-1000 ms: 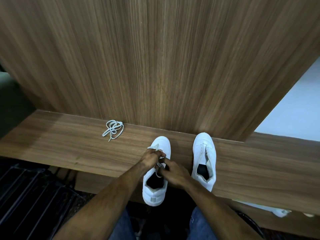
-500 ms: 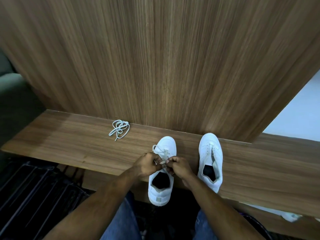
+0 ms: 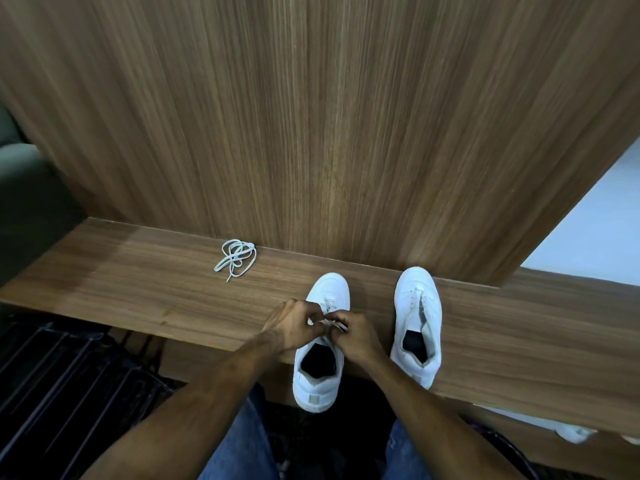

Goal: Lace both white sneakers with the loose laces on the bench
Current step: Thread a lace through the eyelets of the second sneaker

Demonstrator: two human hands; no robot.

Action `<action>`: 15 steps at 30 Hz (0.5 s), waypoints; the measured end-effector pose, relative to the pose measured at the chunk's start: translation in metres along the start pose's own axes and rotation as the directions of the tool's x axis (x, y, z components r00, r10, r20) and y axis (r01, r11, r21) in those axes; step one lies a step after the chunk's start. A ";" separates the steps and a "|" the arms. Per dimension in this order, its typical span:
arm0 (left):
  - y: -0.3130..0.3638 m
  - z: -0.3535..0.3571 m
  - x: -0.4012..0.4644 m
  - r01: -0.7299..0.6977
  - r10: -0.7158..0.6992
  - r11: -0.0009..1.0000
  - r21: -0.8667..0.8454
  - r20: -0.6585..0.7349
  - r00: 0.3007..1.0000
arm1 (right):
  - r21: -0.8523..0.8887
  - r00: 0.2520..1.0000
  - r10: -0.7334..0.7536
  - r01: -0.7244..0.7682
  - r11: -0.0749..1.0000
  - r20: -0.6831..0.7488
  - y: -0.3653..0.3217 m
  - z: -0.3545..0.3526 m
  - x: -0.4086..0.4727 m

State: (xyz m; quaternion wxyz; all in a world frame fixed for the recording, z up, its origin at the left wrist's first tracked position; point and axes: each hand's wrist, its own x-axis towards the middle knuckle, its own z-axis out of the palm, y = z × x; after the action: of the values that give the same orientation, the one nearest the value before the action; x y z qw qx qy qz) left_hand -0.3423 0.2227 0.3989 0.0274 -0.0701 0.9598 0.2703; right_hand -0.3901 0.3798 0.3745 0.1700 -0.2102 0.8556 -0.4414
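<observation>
Bare forearms (image 3: 194, 393), no sleeves visible; blue trousers (image 3: 242, 445), probably denim.

Soft, even indoor light, perhaps overhead; wide-angle bowing at edges.

Two sneakers sit on the bench (image 3: 138, 299): left sneaker (image 3: 320, 379) overhanging the front edge, right sneaker (image 3: 417, 323) beside it, spare lace (image 3: 236, 258) far left by the back panel (image 3: 311, 116).

The wooden bench (image 3: 145, 292) carries two white sneakers (image 3: 320, 344) (image 3: 417, 323) and a bundled loose lace (image 3: 236, 258).
</observation>
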 end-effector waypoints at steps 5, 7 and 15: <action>0.005 -0.005 0.003 -0.014 0.010 0.997 0.075 0.058 0.998 | -0.254 0.998 -0.056 0.046 0.966 -0.033 -0.004 -0.001 0.001; 0.006 -0.005 0.003 -0.024 0.013 0.985 0.170 0.069 0.998 | -0.283 0.999 -0.044 0.039 0.958 -0.013 -0.002 0.000 0.003; 0.005 0.011 -0.004 -0.013 0.009 0.975 0.223 0.016 1.000 | 0.325 0.970 0.197 -0.234 0.916 0.145 0.000 -0.003 0.002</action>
State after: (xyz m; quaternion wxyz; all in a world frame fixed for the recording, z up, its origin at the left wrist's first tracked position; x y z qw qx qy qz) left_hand -0.3394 0.2328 0.3928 0.0410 -0.0593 0.9842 0.1616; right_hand -0.3936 0.3805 0.3756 0.2978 -0.1059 0.7741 -0.5486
